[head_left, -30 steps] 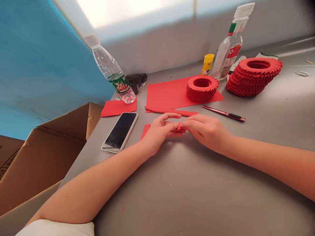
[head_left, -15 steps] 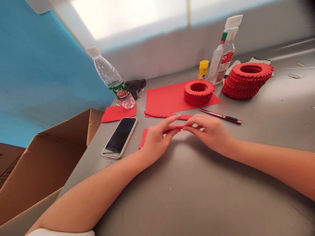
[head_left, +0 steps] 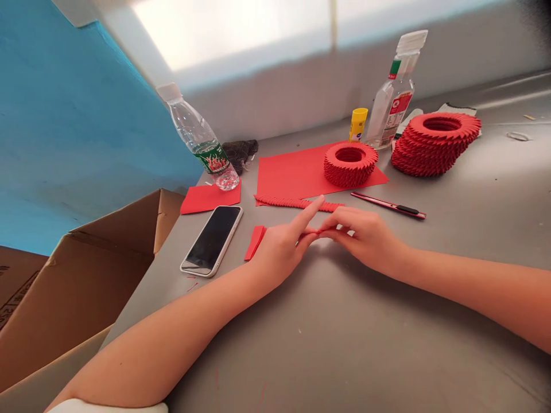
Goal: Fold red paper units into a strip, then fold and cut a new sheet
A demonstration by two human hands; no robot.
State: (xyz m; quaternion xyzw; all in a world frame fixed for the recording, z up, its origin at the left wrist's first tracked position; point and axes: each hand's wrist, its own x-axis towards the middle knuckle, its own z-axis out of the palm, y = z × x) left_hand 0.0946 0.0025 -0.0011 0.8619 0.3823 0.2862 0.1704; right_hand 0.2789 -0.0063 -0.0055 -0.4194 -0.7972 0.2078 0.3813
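Note:
My left hand (head_left: pixel 279 250) and my right hand (head_left: pixel 360 237) meet over the grey metal table (head_left: pixel 344 344). Between their fingertips they pinch a small folded piece of red paper (head_left: pixel 310 232). The left index finger points up, its tip close to a long strip of folded red paper units (head_left: pixel 297 202) lying just behind. A small stack of red paper slips (head_left: pixel 255 242) lies beside my left hand. A red folded-paper ring (head_left: pixel 349 164) sits on a red paper sheet (head_left: pixel 284 176).
Further right stands a taller stack of folded red rings (head_left: pixel 434 144). A craft knife (head_left: pixel 388 205), phone (head_left: pixel 212 241), glue stick (head_left: pixel 358 124), red paper square (head_left: pixel 210 198) and two plastic bottles (head_left: pixel 202 143) (head_left: pixel 394 94) lie around. A cardboard box (head_left: pixel 86 287) stands at the table's left edge.
My left index finger has lifted and straightened upward, and both hands have drawn slightly apart. The view has tilted a little, shifting the objects in the picture.

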